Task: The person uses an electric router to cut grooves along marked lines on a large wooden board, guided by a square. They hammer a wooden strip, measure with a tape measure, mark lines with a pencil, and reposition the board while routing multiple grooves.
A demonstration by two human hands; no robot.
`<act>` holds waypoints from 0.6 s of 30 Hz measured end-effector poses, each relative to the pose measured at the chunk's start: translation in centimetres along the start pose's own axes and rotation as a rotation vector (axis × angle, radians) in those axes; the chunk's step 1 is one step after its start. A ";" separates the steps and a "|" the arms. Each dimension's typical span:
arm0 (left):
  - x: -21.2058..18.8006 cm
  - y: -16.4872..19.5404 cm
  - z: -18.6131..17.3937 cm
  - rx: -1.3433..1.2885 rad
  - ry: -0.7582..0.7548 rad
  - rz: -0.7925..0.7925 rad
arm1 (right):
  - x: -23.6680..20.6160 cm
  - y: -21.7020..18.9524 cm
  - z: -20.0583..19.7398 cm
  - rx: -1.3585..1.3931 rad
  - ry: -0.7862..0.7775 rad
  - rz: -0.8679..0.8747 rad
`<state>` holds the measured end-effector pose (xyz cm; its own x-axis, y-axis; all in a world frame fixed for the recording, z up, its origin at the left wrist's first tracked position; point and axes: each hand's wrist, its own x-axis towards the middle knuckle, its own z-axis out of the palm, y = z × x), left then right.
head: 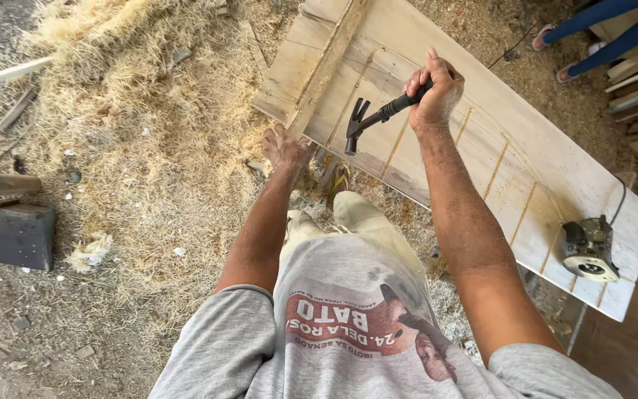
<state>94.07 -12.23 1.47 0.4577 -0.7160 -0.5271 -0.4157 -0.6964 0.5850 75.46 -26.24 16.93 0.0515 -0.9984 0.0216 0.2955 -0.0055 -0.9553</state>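
So from the head cam I'm looking straight down at both arms. My right hand (pixel 436 92) is fully fisted around the black handle of a claw hammer (pixel 378 118), fingers wrapped tight with the thumb up top. The hammer head sticks out to the left of those fingers, claw end pointing up, and hangs over the big pale wooden panel (pixel 481 148). The panel lies flat right under the right fingers and runs off to the lower right.

My left hand (pixel 282 148) is down at the panel's near edge, just below the hammer head. Its fingers press on the lower end of a wooden batten (pixel 326 66) that runs up and away from them across the panel. Can't really tell how far those fingers are curled, they're mostly hidden from this angle, but nothing seems clamped in them.

Well away from the right fingers, at the far lower-right end of the panel, sits a small power tool (pixel 591 250) with a cord. Sawdust and shavings (pixel 149 133) cover the ground left of the left hand. Someone else's legs (pixel 614 29) are up in the top right corner.
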 end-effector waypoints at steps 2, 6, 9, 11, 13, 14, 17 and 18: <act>0.5 0.9 0.3 -0.008 0.002 0.044 | 1.0 0.2 0.4 0.030 -0.002 0.007; 2.1 3.4 1.1 0.011 -0.006 0.169 | 3.5 0.9 0.6 0.049 0.004 -0.002; 3.1 5.4 1.5 -0.011 -0.060 0.217 | 6.1 1.4 0.8 0.074 -0.015 -0.002; 3.9 7.0 1.9 -0.029 -0.097 0.259 | 8.5 1.9 0.9 0.060 -0.018 -0.002; 5.3 9.0 2.6 -0.042 -0.079 0.292 | 11.2 2.4 1.0 0.058 -0.076 -0.027; 6.0 10.0 3.1 -0.050 -0.072 0.306 | 12.6 2.7 0.9 0.054 -0.104 -0.036; 9.4 13.2 5.0 0.033 -0.061 0.268 | 17.1 4.0 0.7 0.043 -0.122 0.016; 10.5 14.2 5.6 0.039 -0.063 0.253 | 18.8 4.4 0.6 0.044 -0.133 0.014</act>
<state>88.55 -29.94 0.75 0.2862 -0.8684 -0.4050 -0.5414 -0.4953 0.6794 78.34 -44.97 13.32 0.1806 -0.9823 0.0501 0.3356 0.0137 -0.9419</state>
